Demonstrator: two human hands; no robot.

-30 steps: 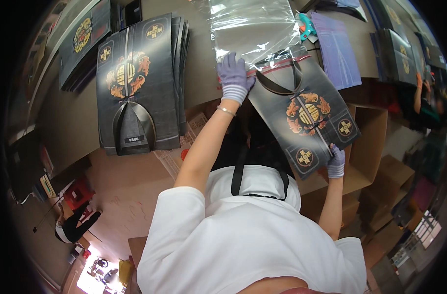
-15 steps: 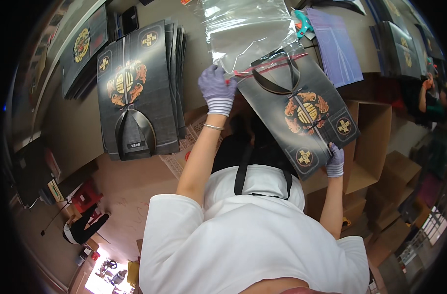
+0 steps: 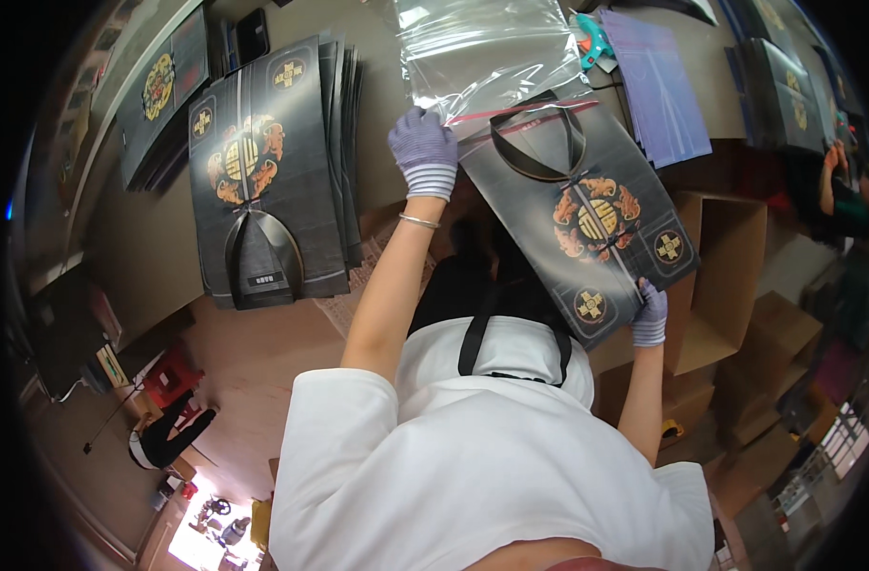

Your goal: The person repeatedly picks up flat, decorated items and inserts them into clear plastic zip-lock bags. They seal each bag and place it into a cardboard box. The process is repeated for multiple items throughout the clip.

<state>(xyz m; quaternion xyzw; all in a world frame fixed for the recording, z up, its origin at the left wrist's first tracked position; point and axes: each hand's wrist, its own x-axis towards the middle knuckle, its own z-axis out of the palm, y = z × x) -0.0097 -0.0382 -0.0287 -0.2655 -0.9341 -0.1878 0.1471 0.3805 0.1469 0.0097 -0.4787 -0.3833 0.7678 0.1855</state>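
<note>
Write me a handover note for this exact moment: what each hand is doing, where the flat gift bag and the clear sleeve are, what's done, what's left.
Left hand: gloved, gripping the open mouth of the clear plastic sleeve at its red seal strip, on the table.
Right hand: gloved, holding the bottom corner of the flat black gift bag.
Done: the bag's handle end sits at the sleeve's mouth; whether it is inside cannot be told.
Left: most of the bag lies outside the sleeve; sleeve unsealed.
Nearby: a stack of matching flat bags to the left, open cardboard boxes at the right.
</note>
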